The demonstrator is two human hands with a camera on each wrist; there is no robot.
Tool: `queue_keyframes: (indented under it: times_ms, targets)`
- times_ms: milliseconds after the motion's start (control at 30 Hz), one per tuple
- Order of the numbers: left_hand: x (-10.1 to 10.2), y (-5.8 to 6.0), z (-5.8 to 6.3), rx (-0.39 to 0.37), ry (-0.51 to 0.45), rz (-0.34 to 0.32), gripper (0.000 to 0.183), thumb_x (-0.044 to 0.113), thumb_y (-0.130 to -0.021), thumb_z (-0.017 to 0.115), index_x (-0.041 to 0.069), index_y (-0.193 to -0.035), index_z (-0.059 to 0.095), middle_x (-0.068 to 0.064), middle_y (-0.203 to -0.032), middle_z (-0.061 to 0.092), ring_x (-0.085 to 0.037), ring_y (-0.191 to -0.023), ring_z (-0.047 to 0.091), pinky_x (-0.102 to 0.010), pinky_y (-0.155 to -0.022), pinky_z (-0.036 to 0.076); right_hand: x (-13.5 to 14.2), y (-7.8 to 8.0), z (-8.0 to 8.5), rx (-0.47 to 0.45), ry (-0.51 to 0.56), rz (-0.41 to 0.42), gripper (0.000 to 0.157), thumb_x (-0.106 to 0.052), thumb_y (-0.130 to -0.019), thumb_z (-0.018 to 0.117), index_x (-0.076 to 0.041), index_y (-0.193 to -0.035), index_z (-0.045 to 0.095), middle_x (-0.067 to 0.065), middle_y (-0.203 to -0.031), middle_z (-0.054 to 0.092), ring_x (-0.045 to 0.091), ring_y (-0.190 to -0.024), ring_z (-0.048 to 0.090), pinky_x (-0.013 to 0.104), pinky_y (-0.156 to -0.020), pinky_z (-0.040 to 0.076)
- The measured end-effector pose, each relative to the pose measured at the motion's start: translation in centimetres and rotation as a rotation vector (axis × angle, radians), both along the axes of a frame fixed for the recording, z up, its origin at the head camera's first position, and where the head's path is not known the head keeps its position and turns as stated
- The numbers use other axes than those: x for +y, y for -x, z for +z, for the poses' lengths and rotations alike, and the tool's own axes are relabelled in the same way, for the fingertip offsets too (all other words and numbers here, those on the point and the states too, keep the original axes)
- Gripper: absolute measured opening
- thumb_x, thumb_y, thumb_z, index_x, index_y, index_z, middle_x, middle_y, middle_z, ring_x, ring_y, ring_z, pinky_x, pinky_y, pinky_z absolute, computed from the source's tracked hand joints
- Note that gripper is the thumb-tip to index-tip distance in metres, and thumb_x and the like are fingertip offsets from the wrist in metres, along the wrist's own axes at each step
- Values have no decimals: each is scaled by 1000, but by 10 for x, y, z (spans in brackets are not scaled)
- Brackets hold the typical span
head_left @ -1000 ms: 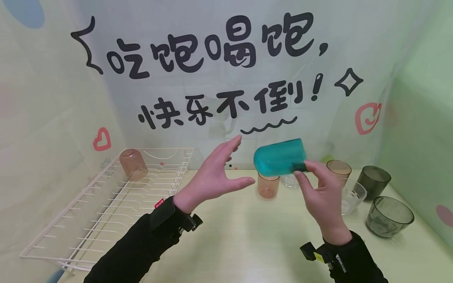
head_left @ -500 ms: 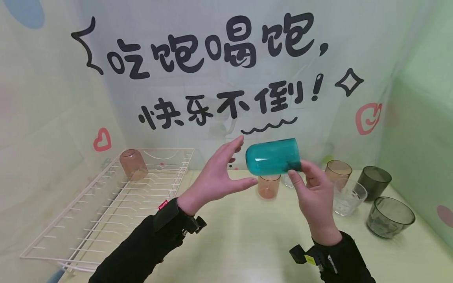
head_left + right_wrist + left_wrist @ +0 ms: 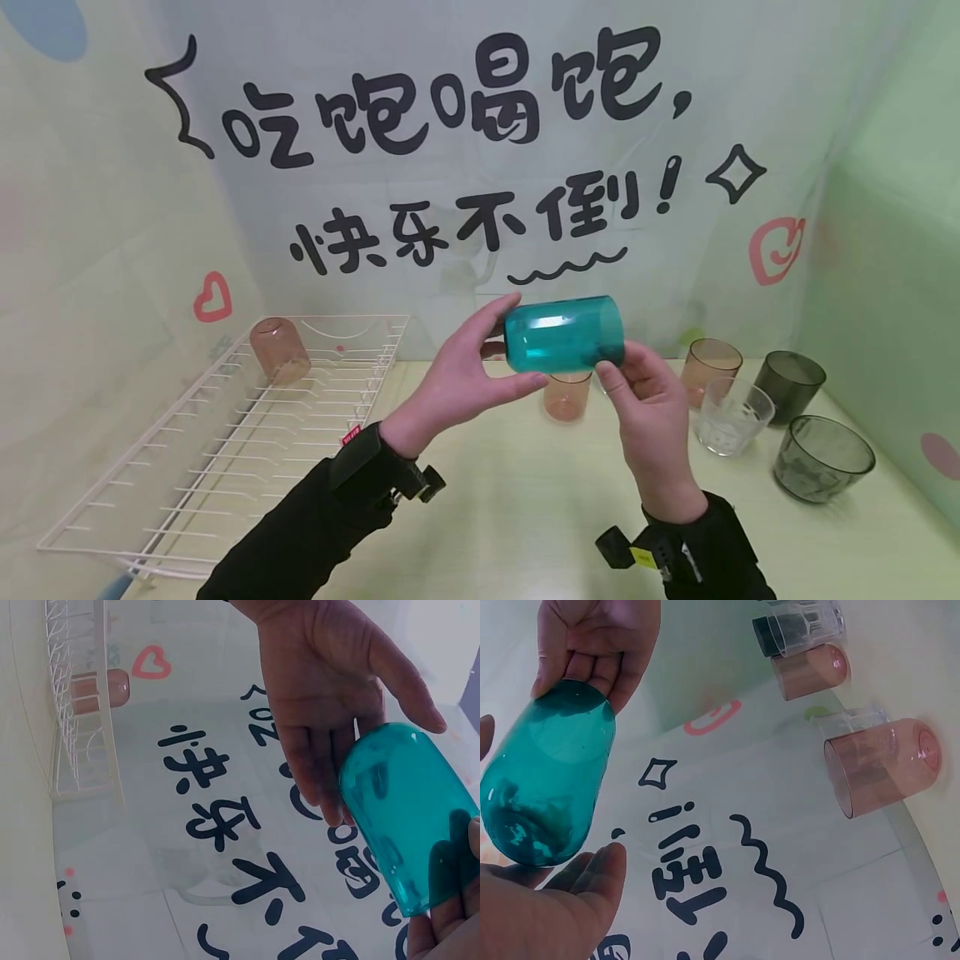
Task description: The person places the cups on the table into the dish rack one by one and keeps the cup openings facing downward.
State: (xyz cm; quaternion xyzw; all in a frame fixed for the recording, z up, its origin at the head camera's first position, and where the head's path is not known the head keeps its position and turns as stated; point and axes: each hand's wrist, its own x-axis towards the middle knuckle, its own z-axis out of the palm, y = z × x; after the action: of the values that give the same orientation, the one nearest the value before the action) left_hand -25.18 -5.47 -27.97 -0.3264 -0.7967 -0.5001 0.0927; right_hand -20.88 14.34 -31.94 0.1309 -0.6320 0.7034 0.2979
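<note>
A teal see-through cup (image 3: pixel 564 335) is held sideways in the air above the table, its rounded base toward the left and its mouth toward the right. With thumb and fingers, my right hand (image 3: pixel 656 421) pinches it at the mouth end. My left hand (image 3: pixel 468 362) is spread around the base end, thumb below and fingers above. In the left wrist view the left fingers reach out straight beside the base of the cup (image 3: pixel 551 772). The right wrist view shows the left palm (image 3: pixel 319 671) facing the cup; whether it touches the base I cannot tell.
A white wire rack (image 3: pixel 217 475) stands at left with a pink cup (image 3: pixel 280 350) upside down on it. Another pink cup (image 3: pixel 566 400) stands behind my hands. At right are a pink cup (image 3: pixel 705 371), clear glass (image 3: pixel 735 421), dark grey cup (image 3: pixel 789 387) and grey bowl (image 3: pixel 823 458).
My right hand has moved left with the teal cup, bringing its base between the left thumb and fingers. The left hand has shifted only slightly right.
</note>
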Motion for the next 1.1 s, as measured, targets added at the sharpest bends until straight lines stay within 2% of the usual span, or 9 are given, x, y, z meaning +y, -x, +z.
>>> queue_keyframes:
  times_ms: [167,400,600,867,1100]
  targets:
    - [0,-1,0,-42,-50,-13,79,35,-73,74,22,-140,35,2,-127,45,-17,-102,55,-29,-82,50,-3,0,-1,-31,24,13,32,-11,-86,60,8,-113,57,4,-104,66,21,-98,59,27,-91,45]
    - [2,0,-3,-26,-131,-32,72,30,-74,74,18,-136,40,-2,-123,49,-17,-100,57,-29,-84,49,-7,-2,-3,-52,49,20,33,-12,-85,61,6,-113,57,4,-102,66,21,-95,59,28,-90,45]
    - [1,-1,-5,-26,-153,-18,68,31,-74,74,21,-133,43,0,-122,50,-17,-99,56,-29,-83,49,-7,-3,-4,-51,34,36,33,-12,-86,61,6,-112,57,3,-102,66,22,-95,58,29,-90,45]
    - [-2,-2,-4,-29,-149,13,65,31,-73,75,23,-131,46,1,-120,52,-16,-97,58,-29,-81,50,3,-3,-2,-66,-46,67,38,-12,-88,58,5,-121,52,4,-117,60,23,-112,51,28,-91,44]
    - [-4,-1,-3,-30,-143,16,64,30,-73,75,24,-130,47,0,-118,53,-17,-95,58,-29,-80,51,10,-1,-1,-38,-91,111,38,-5,-86,58,4,-123,52,5,-119,58,22,-118,48,45,-106,28]
